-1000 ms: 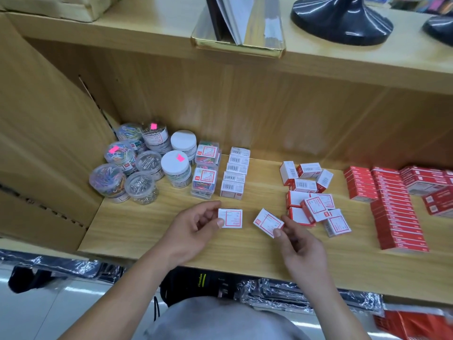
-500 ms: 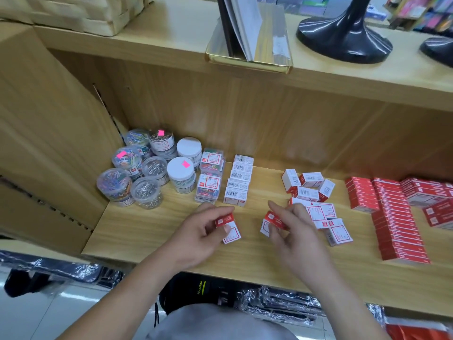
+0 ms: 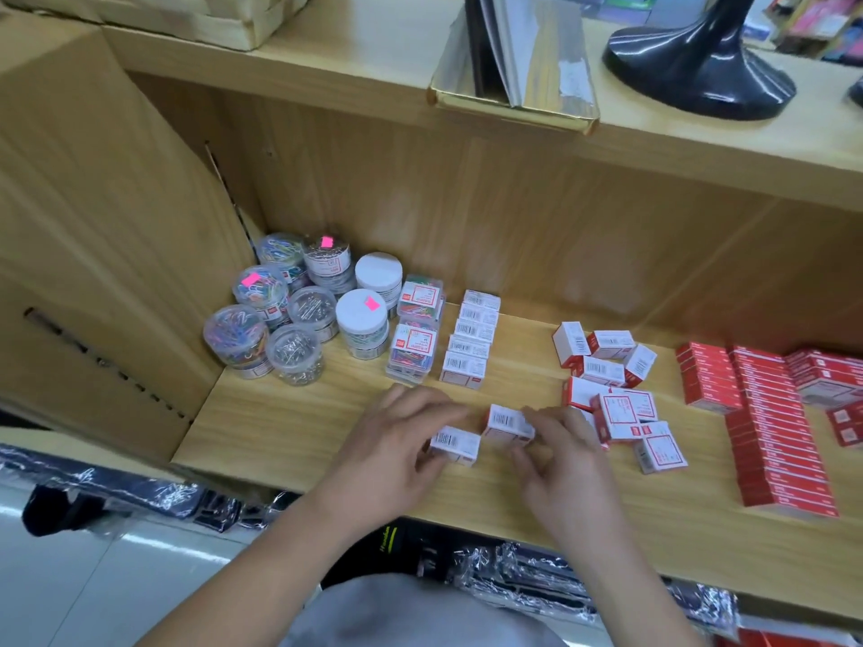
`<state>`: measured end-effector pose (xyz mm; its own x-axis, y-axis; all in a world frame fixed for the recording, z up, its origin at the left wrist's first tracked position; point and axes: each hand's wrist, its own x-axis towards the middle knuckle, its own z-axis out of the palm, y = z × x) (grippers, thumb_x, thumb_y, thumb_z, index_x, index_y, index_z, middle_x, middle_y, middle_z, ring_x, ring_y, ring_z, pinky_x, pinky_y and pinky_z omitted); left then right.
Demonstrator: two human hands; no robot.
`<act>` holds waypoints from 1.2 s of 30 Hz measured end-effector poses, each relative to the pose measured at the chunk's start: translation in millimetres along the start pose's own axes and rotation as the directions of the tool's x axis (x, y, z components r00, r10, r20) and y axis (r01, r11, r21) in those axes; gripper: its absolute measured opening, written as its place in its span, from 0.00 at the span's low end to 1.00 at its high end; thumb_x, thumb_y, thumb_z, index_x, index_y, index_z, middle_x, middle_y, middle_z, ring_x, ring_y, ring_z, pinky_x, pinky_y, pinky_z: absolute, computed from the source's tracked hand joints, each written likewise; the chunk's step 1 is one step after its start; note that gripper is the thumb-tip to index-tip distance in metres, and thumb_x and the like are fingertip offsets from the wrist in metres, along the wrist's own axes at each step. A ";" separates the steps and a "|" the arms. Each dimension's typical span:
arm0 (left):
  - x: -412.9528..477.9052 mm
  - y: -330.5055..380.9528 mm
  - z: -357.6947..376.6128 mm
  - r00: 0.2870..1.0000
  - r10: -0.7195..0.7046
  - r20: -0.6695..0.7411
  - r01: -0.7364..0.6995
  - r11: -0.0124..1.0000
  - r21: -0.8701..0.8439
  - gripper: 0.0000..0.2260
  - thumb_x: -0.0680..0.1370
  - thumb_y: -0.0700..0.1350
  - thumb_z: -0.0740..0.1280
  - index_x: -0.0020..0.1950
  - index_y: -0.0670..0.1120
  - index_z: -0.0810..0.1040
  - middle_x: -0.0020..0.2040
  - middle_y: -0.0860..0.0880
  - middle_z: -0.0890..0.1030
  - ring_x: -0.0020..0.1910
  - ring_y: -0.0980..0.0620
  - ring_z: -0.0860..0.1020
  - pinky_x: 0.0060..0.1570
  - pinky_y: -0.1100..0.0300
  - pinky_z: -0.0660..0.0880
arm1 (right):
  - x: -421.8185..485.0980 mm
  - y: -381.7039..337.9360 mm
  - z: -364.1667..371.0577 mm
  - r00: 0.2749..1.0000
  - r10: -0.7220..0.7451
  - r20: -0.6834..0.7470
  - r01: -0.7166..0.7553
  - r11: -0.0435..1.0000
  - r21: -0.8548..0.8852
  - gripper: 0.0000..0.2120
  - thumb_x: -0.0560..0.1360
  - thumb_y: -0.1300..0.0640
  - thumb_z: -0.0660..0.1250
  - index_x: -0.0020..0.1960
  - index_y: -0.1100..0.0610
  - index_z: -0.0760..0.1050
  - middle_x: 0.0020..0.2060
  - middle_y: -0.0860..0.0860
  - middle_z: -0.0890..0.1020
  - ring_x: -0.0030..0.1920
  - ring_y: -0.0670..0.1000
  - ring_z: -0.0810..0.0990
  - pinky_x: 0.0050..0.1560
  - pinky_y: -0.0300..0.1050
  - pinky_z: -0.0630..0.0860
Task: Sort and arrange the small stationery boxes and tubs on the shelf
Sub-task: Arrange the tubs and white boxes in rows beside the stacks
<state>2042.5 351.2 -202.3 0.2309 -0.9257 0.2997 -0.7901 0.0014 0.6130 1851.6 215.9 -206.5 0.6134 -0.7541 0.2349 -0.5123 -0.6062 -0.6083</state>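
Observation:
On the wooden shelf (image 3: 289, 427), my left hand (image 3: 392, 455) pinches a small white box (image 3: 455, 445) with its barcode side up. Just to its right, my right hand (image 3: 555, 464) pinches a second small white box (image 3: 506, 424), also barcode up. The two boxes sit close together near the front of the shelf. Behind them stands a neat row of like boxes (image 3: 471, 338). A loose heap of red-and-white boxes (image 3: 616, 394) lies to the right. Clear tubs of paper clips and pins (image 3: 299, 310) cluster at the back left.
Two clear boxes of coloured clips (image 3: 418, 333) stand between the tubs and the row. Rows of red staple boxes (image 3: 770, 427) fill the right side. A cardboard wall (image 3: 93, 254) closes the left. Above, an upper shelf holds a black stand base (image 3: 700, 72) and a gold tray (image 3: 513, 105).
Both hands have turned their boxes from label side up to barcode side up and brought them closer together. The camera has moved nearer.

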 end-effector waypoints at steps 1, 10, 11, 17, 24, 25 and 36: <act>-3.5 -3.9 -0.7 0.999 -0.042 -0.029 0.042 0.999 -0.013 0.26 0.72 0.45 0.77 0.69 0.51 0.77 0.62 0.56 0.76 0.58 0.53 0.75 0.59 0.56 0.74 | -3.2 1.2 2.1 0.999 0.037 -0.033 -0.037 0.999 0.020 0.21 0.69 0.61 0.78 0.62 0.59 0.81 0.48 0.48 0.78 0.46 0.53 0.82 0.51 0.50 0.80; -4.9 -10.2 18.8 0.969 -0.242 -0.052 0.226 0.952 -0.208 0.13 0.74 0.51 0.76 0.57 0.56 0.82 0.46 0.59 0.77 0.41 0.63 0.78 0.44 0.65 0.75 | 7.2 -17.5 18.4 0.989 0.047 0.141 -0.082 0.963 0.257 0.28 0.72 0.61 0.65 0.72 0.52 0.74 0.52 0.39 0.77 0.52 0.45 0.81 0.52 0.51 0.81; -1.8 -11.1 19.9 0.962 -0.264 -0.070 0.246 0.949 -0.199 0.13 0.74 0.51 0.76 0.57 0.56 0.81 0.45 0.59 0.77 0.40 0.64 0.77 0.43 0.65 0.75 | 12.2 -19.0 17.5 0.982 0.041 0.183 -0.095 0.950 0.297 0.30 0.71 0.64 0.64 0.72 0.49 0.73 0.54 0.39 0.77 0.55 0.45 0.81 0.54 0.50 0.81; 8.8 -10.8 22.8 0.951 -0.307 -0.035 0.308 0.951 0.012 0.15 0.75 0.59 0.66 0.59 0.55 0.76 0.44 0.57 0.75 0.43 0.56 0.77 0.43 0.53 0.78 | 17.6 -14.1 17.1 0.954 0.144 0.262 -0.192 0.967 0.169 0.18 0.70 0.55 0.76 0.55 0.41 0.74 0.45 0.48 0.76 0.46 0.44 0.78 0.51 0.39 0.76; 9.0 -11.7 21.5 0.955 -0.298 -0.004 0.297 0.955 -0.013 0.21 0.80 0.56 0.63 0.73 0.57 0.71 0.51 0.56 0.75 0.49 0.55 0.78 0.47 0.54 0.78 | 25.7 -21.9 29.2 0.937 0.101 0.333 -0.096 0.995 -0.031 0.21 0.78 0.42 0.64 0.71 0.38 0.66 0.43 0.41 0.72 0.47 0.46 0.79 0.47 0.50 0.78; 10.0 -11.9 20.5 0.955 -0.298 -0.004 0.298 0.954 -0.017 0.21 0.81 0.55 0.63 0.74 0.58 0.70 0.52 0.56 0.75 0.50 0.54 0.78 0.48 0.55 0.78 | 25.8 -23.7 28.8 0.937 0.097 0.335 -0.073 0.994 -0.084 0.23 0.78 0.40 0.62 0.72 0.37 0.63 0.43 0.40 0.71 0.48 0.47 0.79 0.46 0.50 0.78; 15.3 -11.9 23.3 0.942 -0.332 0.044 0.324 0.937 0.131 0.21 0.81 0.61 0.54 0.72 0.57 0.69 0.58 0.55 0.76 0.55 0.50 0.78 0.46 0.53 0.77 | 37.6 -31.5 11.7 0.900 0.132 0.416 -0.125 0.991 -0.043 0.32 0.77 0.36 0.62 0.76 0.27 0.48 0.43 0.42 0.75 0.44 0.43 0.77 0.47 0.46 0.77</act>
<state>2042.2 328.2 -222.0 0.4546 -0.8894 0.0472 -0.7399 -0.3476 0.5759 1897.8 209.6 -187.3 0.7346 -0.6529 -0.1846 -0.6105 -0.5173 -0.5997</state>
